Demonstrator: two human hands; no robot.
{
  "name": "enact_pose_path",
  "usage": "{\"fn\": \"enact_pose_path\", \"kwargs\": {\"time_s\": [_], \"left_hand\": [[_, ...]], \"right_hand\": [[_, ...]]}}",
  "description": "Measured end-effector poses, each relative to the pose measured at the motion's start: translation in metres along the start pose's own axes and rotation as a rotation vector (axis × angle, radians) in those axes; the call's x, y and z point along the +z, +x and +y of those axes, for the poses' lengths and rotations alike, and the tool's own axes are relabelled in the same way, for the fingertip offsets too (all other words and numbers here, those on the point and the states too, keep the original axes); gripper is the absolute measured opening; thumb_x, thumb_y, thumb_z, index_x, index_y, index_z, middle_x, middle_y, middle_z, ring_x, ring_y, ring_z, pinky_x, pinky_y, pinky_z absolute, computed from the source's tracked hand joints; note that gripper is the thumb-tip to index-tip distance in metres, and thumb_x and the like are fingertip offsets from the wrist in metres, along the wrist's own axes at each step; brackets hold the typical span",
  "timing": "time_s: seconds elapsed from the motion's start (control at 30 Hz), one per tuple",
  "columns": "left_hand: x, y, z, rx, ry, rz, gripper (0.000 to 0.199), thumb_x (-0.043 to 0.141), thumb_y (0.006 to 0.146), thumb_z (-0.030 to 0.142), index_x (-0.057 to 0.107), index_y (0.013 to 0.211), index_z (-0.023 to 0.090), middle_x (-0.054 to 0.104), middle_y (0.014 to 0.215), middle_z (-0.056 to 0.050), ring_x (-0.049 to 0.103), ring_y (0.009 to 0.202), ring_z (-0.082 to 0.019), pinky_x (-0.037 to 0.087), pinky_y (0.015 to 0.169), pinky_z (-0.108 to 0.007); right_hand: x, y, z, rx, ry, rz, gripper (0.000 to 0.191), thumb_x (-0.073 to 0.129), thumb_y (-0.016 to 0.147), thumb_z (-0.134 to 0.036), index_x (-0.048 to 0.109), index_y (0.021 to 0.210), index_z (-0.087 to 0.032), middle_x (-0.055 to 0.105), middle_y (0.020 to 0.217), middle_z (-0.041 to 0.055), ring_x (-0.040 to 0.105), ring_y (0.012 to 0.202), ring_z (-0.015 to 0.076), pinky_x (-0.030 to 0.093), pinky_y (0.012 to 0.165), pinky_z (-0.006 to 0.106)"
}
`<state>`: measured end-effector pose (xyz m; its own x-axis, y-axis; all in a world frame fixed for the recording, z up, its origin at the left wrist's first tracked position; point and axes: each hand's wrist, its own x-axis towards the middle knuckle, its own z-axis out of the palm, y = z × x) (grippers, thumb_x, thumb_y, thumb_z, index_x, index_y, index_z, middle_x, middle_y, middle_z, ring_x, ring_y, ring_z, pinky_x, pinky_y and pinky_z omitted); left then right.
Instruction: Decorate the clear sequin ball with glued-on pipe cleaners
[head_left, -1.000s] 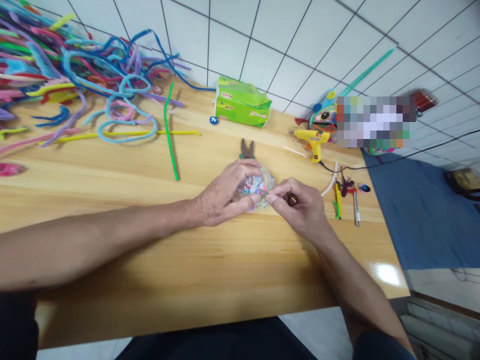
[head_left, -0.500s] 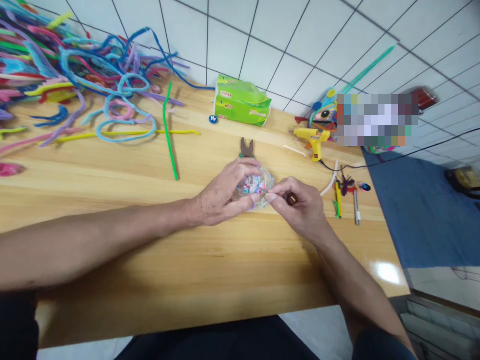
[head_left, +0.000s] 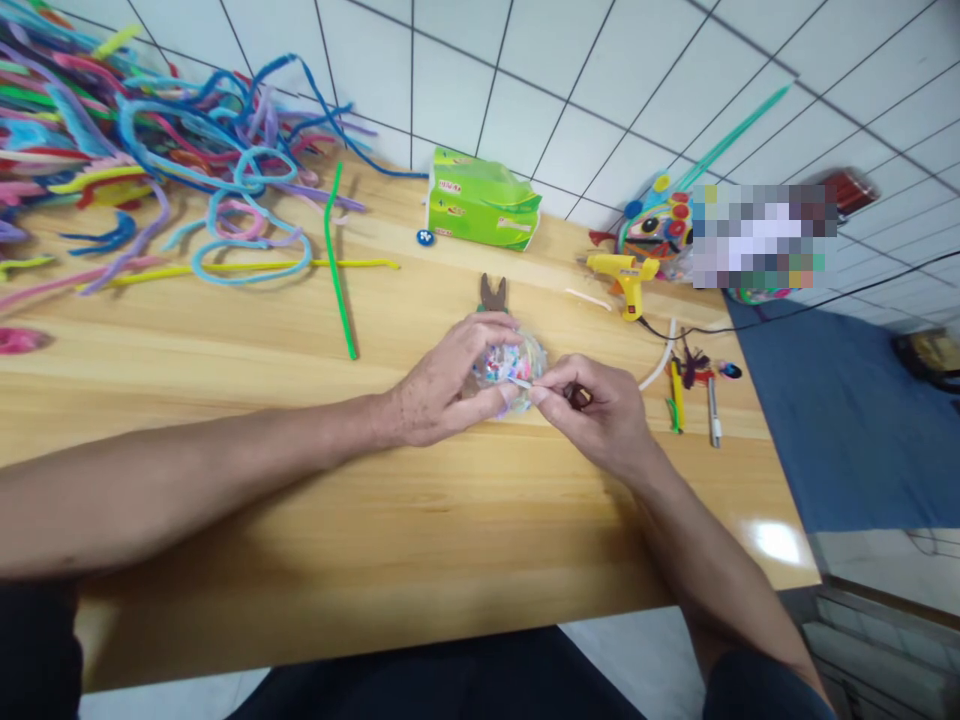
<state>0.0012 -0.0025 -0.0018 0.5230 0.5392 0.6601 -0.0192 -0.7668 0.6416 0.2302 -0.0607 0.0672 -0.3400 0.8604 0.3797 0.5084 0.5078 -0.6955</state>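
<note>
Head view. Well to the left of the pliers (head_left: 493, 291), which serve as landmark, a tangle of fuzzy craft stems (head_left: 112, 176) spreads over the wooden table (head_left: 450, 540); a single green stem (head_left: 339, 290) lies between. Left of the pliers and nearer the wearer, the left hand (head_left: 450, 385) arches over a clear round piece (head_left: 504, 360), closed loosely about it, fingers along its far side and thumb along its near side. The piece, speckled with small coloured bits, lies just on the near side of the pliers, inside the left hand's curve. It is probably light, smooth and rather slippery; whether stiff or soft cannot be told. Opposite edges seem the soundest hold, leaving the middle accessible. Right of the pliers and nearer the wearer, the right hand (head_left: 600, 405) pinches a slender tool (head_left: 521, 383) between thumb and forefinger, tip over the piece; a brown end, apparently its handle, shows by the palm. Farther right of the pliers lies a yellow glue gun (head_left: 626, 270).
</note>
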Motion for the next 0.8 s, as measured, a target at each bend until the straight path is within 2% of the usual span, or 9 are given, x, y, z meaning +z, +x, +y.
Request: {"fn": "enact_pose_path", "kwargs": {"time_s": [0.1,0.2,0.37,0.6,0.7,0.8], "left_hand": [[-0.0001,-0.0001,-0.0013,-0.014,-0.021,-0.007,0.049,0.065,0.104,0.039,0.049,0.149,0.025,0.058,0.148,-0.018,0.055,0.146,-0.033,0.051,0.121,-0.058],[0.0013,0.0003,-0.0026,0.005,-0.01,0.003,0.061,0.075,0.096,0.043,0.049,0.148,0.026,0.059,0.147,-0.018,0.056,0.145,-0.036,0.051,0.119,-0.06],[0.0032,0.0012,-0.0039,0.008,0.01,0.01,0.074,0.085,0.087,0.042,0.048,0.149,0.026,0.057,0.147,-0.019,0.057,0.144,-0.035,0.052,0.119,-0.059],[0.001,0.0013,-0.0053,-0.015,-0.006,-0.006,0.062,0.077,0.096,0.04,0.049,0.149,0.026,0.057,0.149,-0.018,0.055,0.147,-0.033,0.051,0.121,-0.057],[-0.0007,0.0005,-0.006,-0.05,-0.02,-0.013,0.062,0.076,0.098,0.045,0.048,0.15,0.028,0.055,0.152,-0.017,0.054,0.148,-0.033,0.05,0.122,-0.057],[-0.0031,0.0007,-0.006,-0.116,-0.041,-0.021,0.06,0.074,0.1,0.047,0.048,0.15,0.028,0.053,0.154,-0.016,0.053,0.149,-0.032,0.049,0.124,-0.055]], "right_hand": [[0.0011,0.0008,0.0002,0.032,0.014,0.003,0.012,0.073,0.094,-0.019,0.07,0.083,-0.023,0.057,0.062,-0.0073,0.041,0.05,0.0074,0.032,0.048,0.024],[0.0007,0.0004,-0.0008,0.059,0.028,0.015,0.012,0.074,0.093,-0.022,0.07,0.082,-0.024,0.057,0.062,-0.0073,0.041,0.05,0.0075,0.033,0.049,0.025],[-0.0038,-0.0007,-0.0019,-0.016,0.02,0.018,0.011,0.074,0.093,-0.02,0.07,0.083,-0.024,0.058,0.063,-0.0076,0.045,0.051,0.0073,0.036,0.052,0.025],[-0.0015,-0.0003,0.0021,-0.055,-0.109,-0.023,0.013,0.07,0.094,-0.02,0.069,0.082,-0.025,0.059,0.063,-0.0065,0.047,0.053,0.0091,0.036,0.054,0.027],[0.0005,-0.0001,0.0021,-0.047,-0.1,-0.003,0.013,0.07,0.094,-0.022,0.069,0.082,-0.025,0.06,0.064,-0.0062,0.047,0.054,0.0094,0.036,0.054,0.027],[-0.0005,0.0005,0.003,0.025,-0.068,0.07,0.011,0.072,0.095,-0.026,0.07,0.084,-0.025,0.062,0.065,-0.0056,0.048,0.054,0.0099,0.037,0.054,0.027]]}}
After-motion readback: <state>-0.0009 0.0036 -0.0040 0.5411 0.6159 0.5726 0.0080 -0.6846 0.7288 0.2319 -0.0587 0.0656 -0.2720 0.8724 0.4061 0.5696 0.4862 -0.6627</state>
